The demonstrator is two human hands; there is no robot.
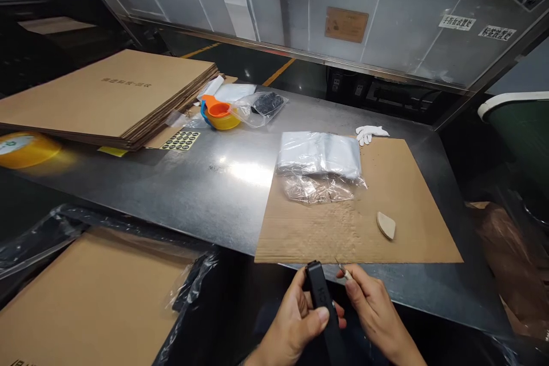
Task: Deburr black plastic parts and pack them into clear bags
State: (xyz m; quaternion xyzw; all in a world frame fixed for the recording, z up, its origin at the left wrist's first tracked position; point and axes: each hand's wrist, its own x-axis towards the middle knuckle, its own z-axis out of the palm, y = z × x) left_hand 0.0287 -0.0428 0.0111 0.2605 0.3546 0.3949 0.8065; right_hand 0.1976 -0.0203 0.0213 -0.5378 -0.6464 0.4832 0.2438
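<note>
My left hand (295, 320) is wrapped round a long black plastic part (321, 291) with raised letters, its upper end pointing away from me. In my right hand (375, 309) is a small tool (347, 275) with a pale handle and a thin metal tip, pinched between thumb and fingers. The tip is close to the black part, apart from its upper end. Both hands are in front of the table's near edge. Beyond them a cardboard sheet (412, 183) bears a beige wedge-shaped pad (386, 225) and a stack of clear plastic bags (319, 154).
A white glove (371, 133) lies at the cardboard's far edge. Stacked cardboard sheets (115, 91), a tape roll (30, 148), orange and yellow cups (221, 114) and a bagged black item (268, 104) are on the metal table (206, 183). An open lined box (94, 297) stands lower left.
</note>
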